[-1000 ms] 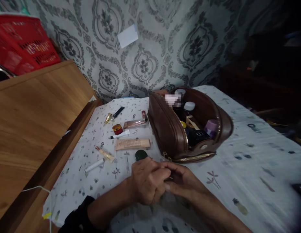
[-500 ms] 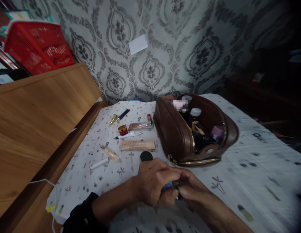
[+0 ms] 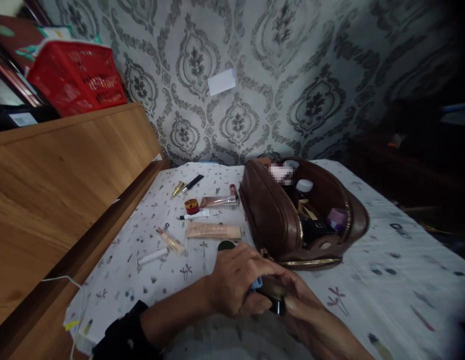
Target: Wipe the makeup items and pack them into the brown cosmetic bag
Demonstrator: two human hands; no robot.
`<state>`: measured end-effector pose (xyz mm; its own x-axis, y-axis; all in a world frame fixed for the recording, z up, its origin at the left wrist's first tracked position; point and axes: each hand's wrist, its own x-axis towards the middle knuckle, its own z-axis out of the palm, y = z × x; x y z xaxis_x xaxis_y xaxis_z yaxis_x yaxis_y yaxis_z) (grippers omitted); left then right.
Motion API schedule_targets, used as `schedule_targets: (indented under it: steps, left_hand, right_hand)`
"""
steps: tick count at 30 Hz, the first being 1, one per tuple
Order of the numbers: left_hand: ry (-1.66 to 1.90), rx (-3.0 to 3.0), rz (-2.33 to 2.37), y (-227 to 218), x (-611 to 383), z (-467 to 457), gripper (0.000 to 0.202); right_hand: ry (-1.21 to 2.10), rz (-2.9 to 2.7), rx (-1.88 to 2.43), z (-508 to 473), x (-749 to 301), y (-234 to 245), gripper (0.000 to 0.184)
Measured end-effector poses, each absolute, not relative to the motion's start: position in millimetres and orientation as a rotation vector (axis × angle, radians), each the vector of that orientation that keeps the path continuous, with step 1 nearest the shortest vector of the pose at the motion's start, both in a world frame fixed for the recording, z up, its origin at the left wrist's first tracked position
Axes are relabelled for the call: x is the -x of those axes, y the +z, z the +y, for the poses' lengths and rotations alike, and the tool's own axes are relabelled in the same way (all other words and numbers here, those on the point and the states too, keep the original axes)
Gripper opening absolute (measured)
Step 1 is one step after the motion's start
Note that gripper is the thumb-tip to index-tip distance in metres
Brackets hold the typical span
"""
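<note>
My right hand [image 3: 302, 295] is wrapped round a small dark, glossy cosmetic jar [image 3: 276, 296] in the lower middle of the head view. My left hand [image 3: 236, 282] is closed against the jar's left side, with a bit of blue cloth [image 3: 256, 284] showing between its fingers. Most of the cloth is hidden. Just beyond my left knuckles lies a round dark green lid [image 3: 226, 245], partly covered by the hand. Behind my hands stands an open brown makeup bag [image 3: 270, 210] holding several cosmetics, among them a white-capped container [image 3: 304, 185].
Left of the bag lie a beige tube [image 3: 213, 231], a pinkish tube [image 3: 218, 201], a red jar with gold lid [image 3: 191, 206], a white stick [image 3: 152, 256] and other small cosmetics on the patterned sheet [image 3: 187, 320]. A wooden headboard [image 3: 85, 150] with a red basket [image 3: 76, 77] borders the left.
More of the dark jar now shows between my hands, and the left hand with the blue cloth has shifted slightly on it. The view has tilted up a little.
</note>
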<state>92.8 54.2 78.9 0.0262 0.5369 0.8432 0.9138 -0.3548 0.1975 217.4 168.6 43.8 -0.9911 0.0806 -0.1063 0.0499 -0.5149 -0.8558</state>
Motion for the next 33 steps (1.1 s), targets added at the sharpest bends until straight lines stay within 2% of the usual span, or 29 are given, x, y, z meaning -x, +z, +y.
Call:
schedule_targets:
  steps: [4, 11, 16, 23, 28, 30, 33]
  left_hand:
    - [-1.299, 1.888, -1.496, 73.9, -90.7, 53.9, 0.041]
    - [-1.268, 1.815, -1.581, 74.6, -88.8, 51.8, 0.04]
    - [-1.272, 1.767, -1.643, 76.6, -86.1, 49.5, 0.031]
    - [-1.116, 1.8, -1.683, 87.5, -86.5, 42.8, 0.024]
    - [-0.969, 1.758, -1.729, 111.3, -74.9, 62.9, 0.016]
    - [-0.853, 1.745, -1.731, 121.4, -67.8, 79.3, 0.018]
    - [-0.607, 1.788, -1.71, 130.0, -56.1, 102.6, 0.033]
  right_hand:
    - [2.788, -1.421, 0.156, 164.6, -213.2, 48.5, 0.083]
    - [2.762, -1.421, 0.119, 163.5, -208.3, 38.8, 0.092]
    - [2.62, -1.47, 0.1, 167.9, -206.5, 30.0, 0.079]
    - [2.473, -1.544, 0.107, 170.2, -211.5, 42.8, 0.062]
    - [2.506, -1.482, 0.029, 172.9, -211.4, 51.0, 0.065]
    - [2.526, -1.465, -0.001, 174.1, -212.2, 51.9, 0.067]
    - [2.552, -1.442, -0.031, 176.5, -216.6, 54.9, 0.066]
